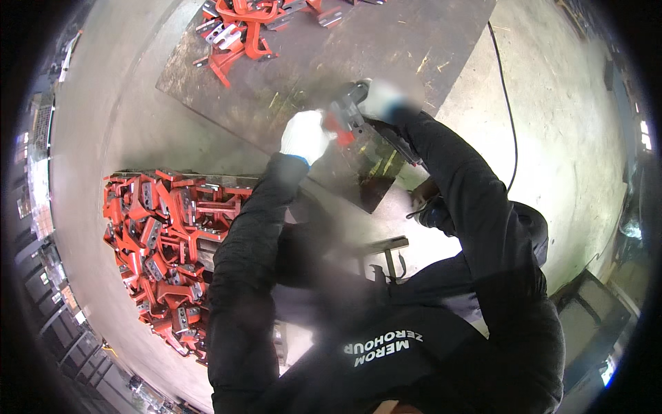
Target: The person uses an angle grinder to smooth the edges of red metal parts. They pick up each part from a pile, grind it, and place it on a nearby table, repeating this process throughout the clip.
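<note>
My left hand (305, 136), in a white glove, is closed on a red metal bracket (344, 135) above the near edge of a dark metal sheet. Opposite it, my right hand (380, 101), also gloved in white, grips a dark hand-held tool (394, 140) with a long body that runs back under my right forearm. The tool's front end meets or overlaps the bracket; blur hides whether they touch. The right fingers are smeared, and the tool's exact kind cannot be made out.
The dark sheet (303, 69) carries a pile of red brackets (241, 31) at its far left. A large heap of similar red brackets (162, 248) lies left of my left arm. A black cable (509, 103) runs along the floor at right. A small metal stand (386, 247) is near my legs.
</note>
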A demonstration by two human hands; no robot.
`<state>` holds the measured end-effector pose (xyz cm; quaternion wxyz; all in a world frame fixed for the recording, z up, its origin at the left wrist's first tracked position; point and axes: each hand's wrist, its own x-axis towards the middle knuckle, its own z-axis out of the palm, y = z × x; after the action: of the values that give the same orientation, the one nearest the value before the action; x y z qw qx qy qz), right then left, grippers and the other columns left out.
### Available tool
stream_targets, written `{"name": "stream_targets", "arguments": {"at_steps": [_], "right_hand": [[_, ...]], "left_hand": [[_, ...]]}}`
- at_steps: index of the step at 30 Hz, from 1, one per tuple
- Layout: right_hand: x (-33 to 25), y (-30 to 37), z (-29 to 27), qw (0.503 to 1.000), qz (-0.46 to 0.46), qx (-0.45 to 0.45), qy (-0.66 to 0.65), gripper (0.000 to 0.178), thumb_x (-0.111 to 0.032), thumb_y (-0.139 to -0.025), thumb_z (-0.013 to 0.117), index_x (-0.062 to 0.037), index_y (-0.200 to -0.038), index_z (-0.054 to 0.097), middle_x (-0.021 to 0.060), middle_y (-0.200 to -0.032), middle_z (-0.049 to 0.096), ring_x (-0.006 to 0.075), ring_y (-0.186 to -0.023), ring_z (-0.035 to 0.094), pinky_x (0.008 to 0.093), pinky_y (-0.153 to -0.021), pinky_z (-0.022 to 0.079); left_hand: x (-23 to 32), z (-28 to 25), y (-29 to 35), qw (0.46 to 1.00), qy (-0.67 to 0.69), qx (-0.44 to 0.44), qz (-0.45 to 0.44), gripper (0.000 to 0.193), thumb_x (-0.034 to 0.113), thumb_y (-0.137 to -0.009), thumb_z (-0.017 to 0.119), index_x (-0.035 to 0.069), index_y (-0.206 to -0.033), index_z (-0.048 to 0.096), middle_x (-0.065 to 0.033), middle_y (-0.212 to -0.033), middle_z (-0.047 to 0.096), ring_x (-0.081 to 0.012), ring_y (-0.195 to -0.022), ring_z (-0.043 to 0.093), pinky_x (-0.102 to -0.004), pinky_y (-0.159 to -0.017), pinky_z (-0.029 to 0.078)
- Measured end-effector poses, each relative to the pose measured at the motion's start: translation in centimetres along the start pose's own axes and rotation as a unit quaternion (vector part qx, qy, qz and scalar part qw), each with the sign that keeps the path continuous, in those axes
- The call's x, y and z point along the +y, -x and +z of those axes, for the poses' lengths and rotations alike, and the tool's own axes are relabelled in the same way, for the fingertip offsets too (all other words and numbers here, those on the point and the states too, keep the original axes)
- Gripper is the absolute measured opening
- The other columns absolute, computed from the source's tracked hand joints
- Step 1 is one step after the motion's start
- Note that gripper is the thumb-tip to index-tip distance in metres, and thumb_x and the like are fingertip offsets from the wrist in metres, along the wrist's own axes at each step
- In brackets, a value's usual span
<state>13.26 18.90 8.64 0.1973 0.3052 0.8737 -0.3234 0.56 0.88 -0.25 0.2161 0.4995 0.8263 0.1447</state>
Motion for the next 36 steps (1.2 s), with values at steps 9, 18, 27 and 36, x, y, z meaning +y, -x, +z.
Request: {"name": "stream_targets", "arguments": {"at_steps": [9, 18, 27, 36], "right_hand": [[10.4, -1.3, 11.3, 0.934, -0.015, 0.053, -0.353, 0.065, -0.041, -0.086, 0.077, -0.0047, -0.136, 0.059, 0.0187, -0.125, 0.070, 0.0192, -0.114, 0.068, 0.0347, -0.100, 0.053], [11.0, 5.6, 16.6, 0.879, 0.062, 0.136, -0.453, 0.090, -0.023, -0.071, 0.091, -0.0006, -0.146, 0.046, 0.0148, -0.116, 0.072, 0.0248, -0.105, 0.071, 0.0353, -0.091, 0.057], [11.9, 3.7, 21.3, 0.971, 0.012, 0.227, -0.067, 0.084, -0.041, -0.075, 0.079, -0.0246, -0.151, 0.047, 0.0185, -0.093, 0.075, 0.0383, -0.089, 0.073, 0.0464, -0.081, 0.058], [13.8, 3.1, 19.0, 0.953, 0.008, 0.275, -0.130, 0.090, -0.043, -0.073, 0.083, -0.0227, -0.152, 0.044, 0.0205, -0.100, 0.075, 0.0419, -0.092, 0.072, 0.0481, -0.082, 0.058]], "left_hand": [[1.1, 0.2, -0.2, 0.998, -0.040, 0.018, 0.041, 0.025, 0.026, -0.079, 0.077, 0.007, -0.095, 0.073, -0.0195, -0.097, 0.072, -0.0400, -0.096, 0.069, -0.0481, -0.084, 0.055], [0.7, 0.7, 0.2, 0.994, -0.086, 0.016, 0.068, 0.038, 0.031, -0.087, 0.073, 0.000, -0.108, 0.066, -0.0215, -0.105, 0.069, -0.0398, -0.103, 0.066, -0.0479, -0.089, 0.053], [2.0, 0.8, 0.6, 0.992, -0.123, 0.003, 0.037, 0.041, 0.029, -0.092, 0.068, 0.000, -0.119, 0.059, -0.0204, -0.108, 0.066, -0.0387, -0.099, 0.068, -0.0476, -0.085, 0.055], [2.6, 0.8, 0.1, 0.994, -0.107, -0.005, 0.031, 0.040, 0.028, -0.092, 0.068, 0.000, -0.120, 0.059, -0.0201, -0.106, 0.065, -0.0388, -0.100, 0.067, -0.0482, -0.085, 0.055]]}}
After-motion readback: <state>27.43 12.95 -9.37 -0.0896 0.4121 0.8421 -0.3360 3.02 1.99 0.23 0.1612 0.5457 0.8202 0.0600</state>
